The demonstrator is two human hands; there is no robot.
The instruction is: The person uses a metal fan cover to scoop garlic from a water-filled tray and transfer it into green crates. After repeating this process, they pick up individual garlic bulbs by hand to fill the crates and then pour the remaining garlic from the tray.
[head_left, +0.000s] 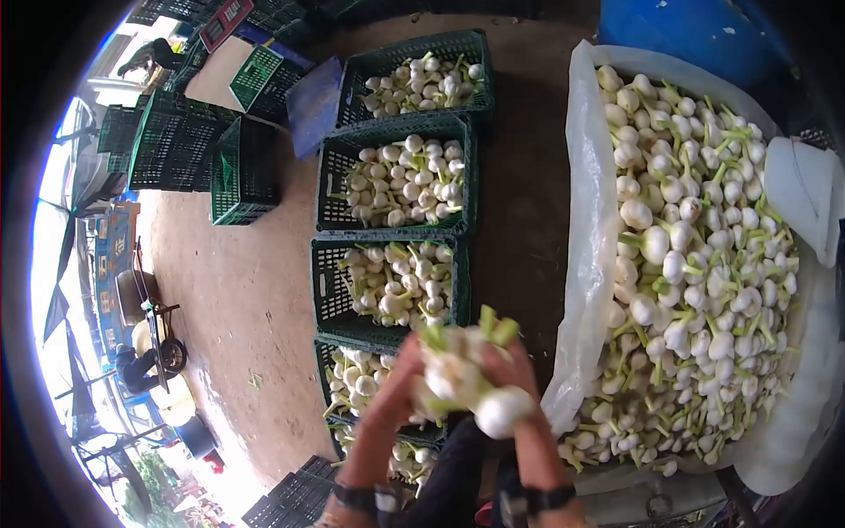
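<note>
Several garlic bulbs (pixel 451 374) with trimmed green stems are bunched between my two hands, somewhat blurred. My left hand (pixel 405 377) is closed against the left side of the bunch, and my right hand (pixel 515 365) grips it from the right. One large white bulb (pixel 503 412) hangs lowest, by my right wrist. The bunch is above the gap between the row of crates and the big heap of garlic (pixel 695 264). Closest to my left hand is a green crate (pixel 330 299) partly filled with garlic. My fingertips are mostly hidden behind the bulbs.
More green crates of garlic, including a far one (pixel 352 79), form a row. Clear plastic sheeting (pixel 588 220) borders the heap; a white plastic piece (pixel 803 189) rests on its right side. Stacked crates (pixel 180 141), a blue board (pixel 314 106) and a wheeled cart (pixel 158 339) are leftward.
</note>
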